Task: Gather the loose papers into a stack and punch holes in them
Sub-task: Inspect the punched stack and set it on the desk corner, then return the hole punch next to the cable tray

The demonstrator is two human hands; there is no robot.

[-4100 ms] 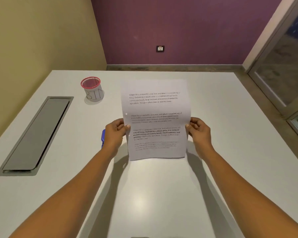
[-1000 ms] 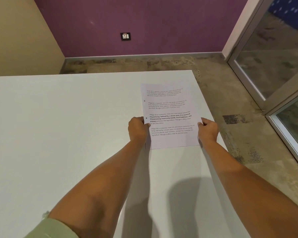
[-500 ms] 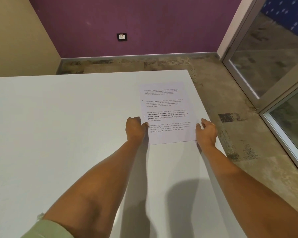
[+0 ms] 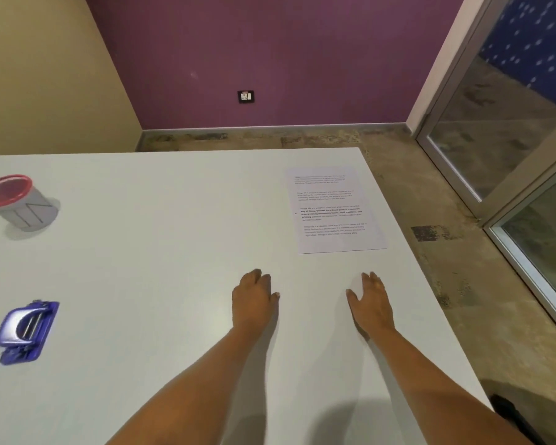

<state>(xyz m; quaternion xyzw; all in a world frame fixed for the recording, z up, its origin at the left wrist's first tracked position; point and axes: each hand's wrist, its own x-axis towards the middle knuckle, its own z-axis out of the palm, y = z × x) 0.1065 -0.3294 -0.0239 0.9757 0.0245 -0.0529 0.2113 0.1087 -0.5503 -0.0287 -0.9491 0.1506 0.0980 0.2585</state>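
— What sits along the table's (image 4: 161,239) left edge?
— A grey cup with a red rim (image 4: 15,202) toward the far side, and nearer, a blue hole punch (image 4: 26,332), well apart from it.
— And the hands?
— The left hand (image 4: 254,300) and right hand (image 4: 371,303) hover empty, palms down, fingers loosely together, gripping nothing.
— The papers?
— The stack of papers (image 4: 334,210) lies flat by the far right corner, beyond both hands, touching neither.
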